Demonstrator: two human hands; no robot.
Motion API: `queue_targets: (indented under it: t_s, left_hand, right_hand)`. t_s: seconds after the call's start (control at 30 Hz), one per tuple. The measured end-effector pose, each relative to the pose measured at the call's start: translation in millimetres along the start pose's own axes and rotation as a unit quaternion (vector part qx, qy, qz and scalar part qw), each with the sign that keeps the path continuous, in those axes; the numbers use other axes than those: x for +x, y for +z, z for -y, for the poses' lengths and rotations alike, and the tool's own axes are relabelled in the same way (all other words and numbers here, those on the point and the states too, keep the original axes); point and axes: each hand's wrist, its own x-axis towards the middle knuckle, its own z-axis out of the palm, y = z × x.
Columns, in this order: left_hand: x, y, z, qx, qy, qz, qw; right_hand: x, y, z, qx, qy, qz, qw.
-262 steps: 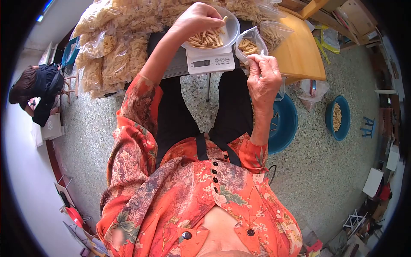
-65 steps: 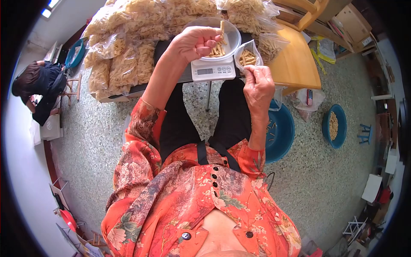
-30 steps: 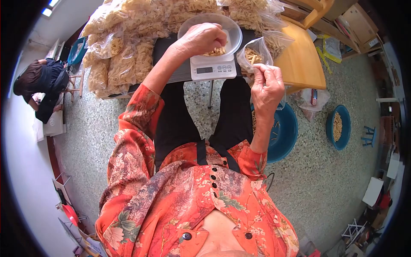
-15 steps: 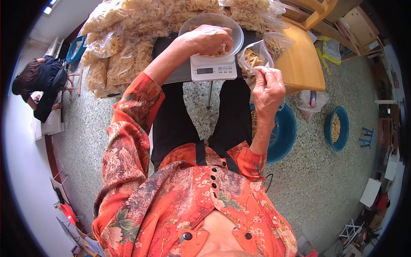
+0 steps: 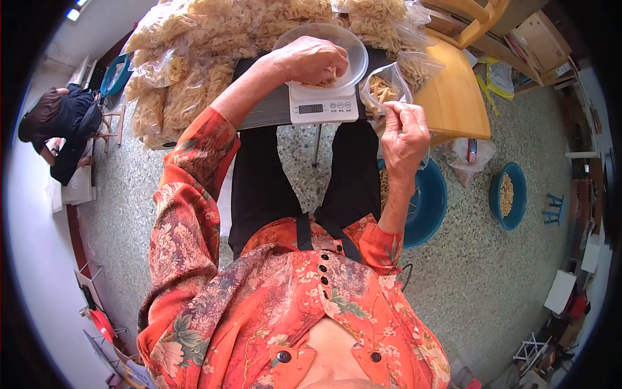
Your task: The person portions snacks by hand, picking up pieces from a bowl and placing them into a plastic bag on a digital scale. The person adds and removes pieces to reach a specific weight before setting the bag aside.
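Hands apart: the left hand pinched sticks in the far bowl; the right hand clamped the bag by its near rim, best grip for limp film; sticks seemed light, brittle.

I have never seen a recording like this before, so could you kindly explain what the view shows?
There is no robot: a person works with two bare hands, seen by one head-worn camera looking forward and down. The left hand reaches into a round, clear plastic bowl on a white digital scale; its fingers partly hide the short, pale sticks there. The right hand pinches the edge of a small, clear plastic bag holding similar sticks. Larger clear bags of pale, flaky pieces are piled on the dark table.
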Motion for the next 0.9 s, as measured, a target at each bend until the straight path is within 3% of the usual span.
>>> queue_targets:
  t_s: [0.17,0.27,0.37,0.4,0.47,0.5,0.53,0.6,0.63,0.8,0.9]
  left_hand:
    - [1.6,2.3,7.4,-0.024,-0.035,-0.02,0.999]
    - [-2.0,5.9,15.1,-0.042,-0.054,-0.082,0.994]
    - [-5.6,2.6,16.7,-0.217,-0.16,-0.147,0.952]
    - [-7.9,-5.1,9.0,-0.215,-0.159,-0.148,0.952]
    - [-13.7,-16.9,-4.4,-0.519,-0.273,-0.166,0.793]
    - [-14.9,-15.1,-4.5,-0.661,-0.248,-0.168,0.688]
    - [-15.4,-14.5,-6.8,-0.66,-0.247,-0.168,0.689]
    - [-15.7,-8.7,-10.4,-0.818,-0.225,-0.134,0.513]
    - [-14.7,-4.8,-13.6,-0.836,-0.204,-0.117,0.495]
    - [-4.2,-5.4,-53.3,-0.824,-0.232,-0.155,0.494]
    - [5.4,-5.9,-66.7,-0.756,-0.239,-0.169,0.586]
  right_hand:
    - [-0.1,0.6,0.8,0.0,0.002,0.003,1.0]
    - [-0.4,1.0,0.2,-0.001,-0.006,0.002,1.0]
    - [-0.3,1.7,1.2,-0.002,-0.004,0.006,1.0]
    - [-0.4,2.1,1.2,0.001,-0.004,0.008,1.0]
    - [-0.7,3.7,1.4,0.006,-0.005,0.008,1.0]
    - [-1.1,4.7,1.1,0.009,-0.006,0.009,1.0]
    - [-1.5,5.3,1.3,0.01,-0.006,0.009,1.0]
    - [-1.9,5.9,2.0,0.012,-0.006,0.009,1.0]
    - [-1.9,5.1,1.3,0.013,-0.006,0.009,1.0]
    - [-1.0,3.3,5.3,0.001,-0.006,0.006,1.0]
    - [-0.6,2.6,5.7,0.002,-0.011,0.006,1.0]
